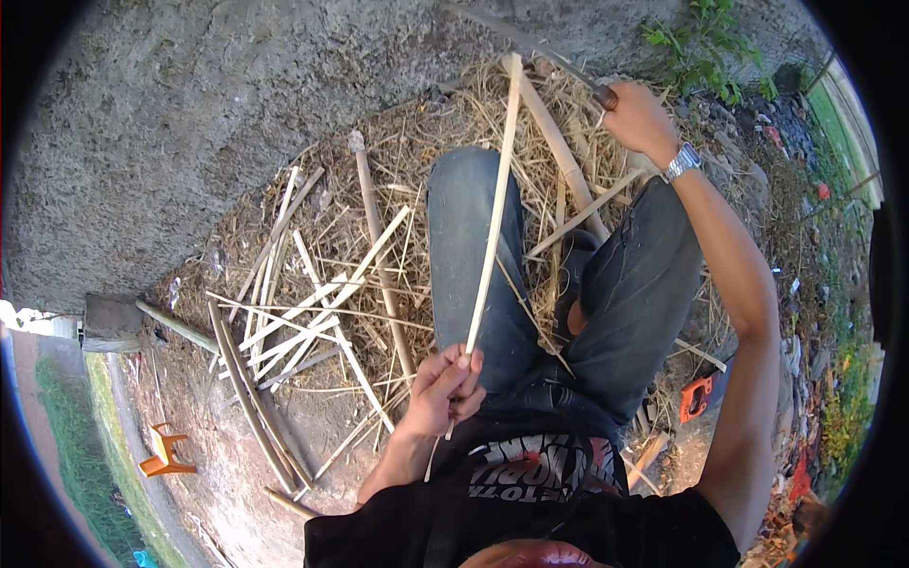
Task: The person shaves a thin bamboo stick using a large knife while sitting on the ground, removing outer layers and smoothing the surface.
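Observation:
My left hand (443,390) is closed around the lower part of a long pale split-bamboo strip (496,213), in front of my lap. The strip slants up past my left knee, and a short tail of it sticks out below my fist. Up at the far right, my right hand (640,119) grips the dark handle of a long-bladed machete (544,52). Its blade points left toward the wall, just beyond the strip's upper end; I cannot tell whether they touch. Past my knees, a thicker bamboo pole (561,147) lies on the shavings.
Cut strips (308,322) lie crisscrossed on the left, beside brown poles (248,398). Straw-like shavings (407,123) cover the ground up to a rough grey wall (208,114). An orange-handled saw (697,399) rests by my right thigh. An orange chair (169,452) stands far left.

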`<move>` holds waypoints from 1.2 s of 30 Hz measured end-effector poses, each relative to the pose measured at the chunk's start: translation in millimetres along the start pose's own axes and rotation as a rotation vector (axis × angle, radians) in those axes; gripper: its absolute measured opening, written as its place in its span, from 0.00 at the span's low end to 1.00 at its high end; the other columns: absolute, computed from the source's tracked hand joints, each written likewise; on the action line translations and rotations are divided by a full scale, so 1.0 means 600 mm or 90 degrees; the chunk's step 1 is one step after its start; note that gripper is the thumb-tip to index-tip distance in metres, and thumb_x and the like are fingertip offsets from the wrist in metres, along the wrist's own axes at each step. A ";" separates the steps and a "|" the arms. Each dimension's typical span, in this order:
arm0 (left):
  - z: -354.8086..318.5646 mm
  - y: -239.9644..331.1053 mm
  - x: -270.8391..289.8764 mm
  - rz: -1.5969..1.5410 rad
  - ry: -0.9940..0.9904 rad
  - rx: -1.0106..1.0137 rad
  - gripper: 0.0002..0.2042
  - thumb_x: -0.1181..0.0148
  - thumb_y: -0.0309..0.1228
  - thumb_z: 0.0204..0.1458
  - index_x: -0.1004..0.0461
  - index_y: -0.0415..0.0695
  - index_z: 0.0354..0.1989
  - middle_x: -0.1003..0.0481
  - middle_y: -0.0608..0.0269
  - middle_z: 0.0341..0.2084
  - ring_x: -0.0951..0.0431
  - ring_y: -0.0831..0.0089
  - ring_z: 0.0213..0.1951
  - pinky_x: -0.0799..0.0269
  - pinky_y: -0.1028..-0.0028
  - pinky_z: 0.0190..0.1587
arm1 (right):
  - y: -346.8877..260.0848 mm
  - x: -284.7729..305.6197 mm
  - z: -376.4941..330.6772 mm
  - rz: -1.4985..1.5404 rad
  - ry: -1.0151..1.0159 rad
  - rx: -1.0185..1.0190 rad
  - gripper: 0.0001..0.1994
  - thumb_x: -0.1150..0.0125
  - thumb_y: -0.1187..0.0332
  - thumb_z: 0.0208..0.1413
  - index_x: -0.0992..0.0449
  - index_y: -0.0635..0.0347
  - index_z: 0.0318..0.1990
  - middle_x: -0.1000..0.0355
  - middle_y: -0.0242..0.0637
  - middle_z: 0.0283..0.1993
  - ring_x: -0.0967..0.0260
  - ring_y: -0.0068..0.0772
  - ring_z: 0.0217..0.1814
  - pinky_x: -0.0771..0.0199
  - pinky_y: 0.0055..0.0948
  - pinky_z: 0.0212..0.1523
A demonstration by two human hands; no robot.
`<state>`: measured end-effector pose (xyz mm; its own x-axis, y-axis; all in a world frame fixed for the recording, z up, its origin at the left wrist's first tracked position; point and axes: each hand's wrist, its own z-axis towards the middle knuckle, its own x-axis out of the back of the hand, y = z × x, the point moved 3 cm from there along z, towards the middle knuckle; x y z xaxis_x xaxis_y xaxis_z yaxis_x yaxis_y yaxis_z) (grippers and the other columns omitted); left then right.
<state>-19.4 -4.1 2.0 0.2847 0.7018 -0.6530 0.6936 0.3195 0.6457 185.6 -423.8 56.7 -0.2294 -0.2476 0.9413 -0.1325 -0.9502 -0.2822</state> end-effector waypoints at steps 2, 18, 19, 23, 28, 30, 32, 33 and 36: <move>-0.002 0.007 0.008 -0.072 -0.067 -0.074 0.09 0.56 0.36 0.72 0.32 0.44 0.44 0.50 0.77 0.14 0.53 0.86 0.12 0.59 0.80 0.13 | -0.005 0.006 0.009 0.184 -0.012 -0.092 0.08 0.36 0.70 0.51 0.26 0.64 0.35 0.27 0.43 0.23 0.25 0.41 0.24 0.23 0.44 0.30; 0.234 0.062 -0.098 0.056 0.049 -0.409 0.16 0.44 0.29 0.67 0.31 0.40 0.61 0.34 0.59 0.64 0.34 0.67 0.64 0.37 0.63 0.65 | -0.228 0.007 -0.233 0.554 -0.146 0.077 0.12 0.28 0.73 0.45 0.28 0.67 0.27 0.28 0.47 0.23 0.27 0.40 0.26 0.29 0.41 0.33; 0.212 0.081 -0.112 0.204 0.159 -0.505 0.20 0.41 0.31 0.65 0.33 0.39 0.63 0.34 0.57 0.64 0.34 0.68 0.63 0.36 0.64 0.64 | -0.217 -0.001 -0.229 0.570 -0.125 0.057 0.11 0.29 0.73 0.45 0.28 0.68 0.28 0.29 0.48 0.22 0.29 0.44 0.25 0.30 0.41 0.32; 0.146 0.185 -0.060 0.697 0.411 -1.041 0.30 0.33 0.37 0.59 0.36 0.42 0.67 0.35 0.52 0.64 0.34 0.67 0.61 0.36 0.67 0.58 | -0.188 0.045 -0.211 0.447 -0.056 0.130 0.10 0.31 0.74 0.45 0.27 0.68 0.30 0.31 0.49 0.21 0.32 0.50 0.22 0.32 0.41 0.29; 0.117 0.313 -0.085 1.372 0.354 -0.949 0.21 0.32 0.42 0.56 0.25 0.49 0.56 0.26 0.56 0.51 0.30 0.62 0.60 0.39 0.59 0.61 | -0.184 0.063 -0.208 0.497 -0.235 0.221 0.11 0.29 0.74 0.44 0.24 0.68 0.33 0.31 0.48 0.21 0.31 0.49 0.25 0.31 0.42 0.32; 0.130 0.329 -0.029 1.498 0.145 -0.748 0.15 0.33 0.45 0.55 0.21 0.49 0.43 0.22 0.61 0.33 0.21 0.61 0.45 0.30 0.61 0.52 | -0.199 0.086 -0.193 0.379 -0.279 0.255 0.10 0.30 0.77 0.44 0.25 0.68 0.34 0.26 0.45 0.29 0.26 0.47 0.30 0.26 0.40 0.37; 0.118 0.317 -0.004 1.463 0.153 -0.614 0.13 0.35 0.43 0.57 0.22 0.47 0.40 0.23 0.62 0.28 0.20 0.60 0.36 0.28 0.62 0.44 | -0.202 0.074 -0.199 0.253 -0.317 0.282 0.10 0.31 0.81 0.44 0.25 0.68 0.34 0.20 0.42 0.38 0.21 0.44 0.35 0.21 0.37 0.42; 0.113 0.307 0.011 1.421 0.156 -0.484 0.12 0.37 0.42 0.59 0.22 0.46 0.37 0.24 0.64 0.22 0.20 0.59 0.28 0.26 0.63 0.35 | -0.199 0.056 -0.200 0.270 -0.097 0.299 0.11 0.30 0.79 0.43 0.25 0.66 0.34 0.22 0.43 0.45 0.23 0.45 0.40 0.23 0.39 0.44; 0.088 0.271 0.029 1.243 0.204 -0.377 0.12 0.44 0.36 0.66 0.24 0.40 0.36 0.27 0.59 0.21 0.28 0.64 0.21 0.34 0.66 0.24 | -0.204 0.074 -0.216 0.157 0.148 0.280 0.13 0.28 0.76 0.44 0.23 0.64 0.38 0.29 0.42 0.58 0.28 0.46 0.51 0.25 0.42 0.50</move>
<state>133.0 26.6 74.7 0.0756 0.3380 0.9381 -0.5839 -0.7476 0.3164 66.5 -294.0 108.8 -0.4163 -0.4719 0.7771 0.3564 -0.8710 -0.3380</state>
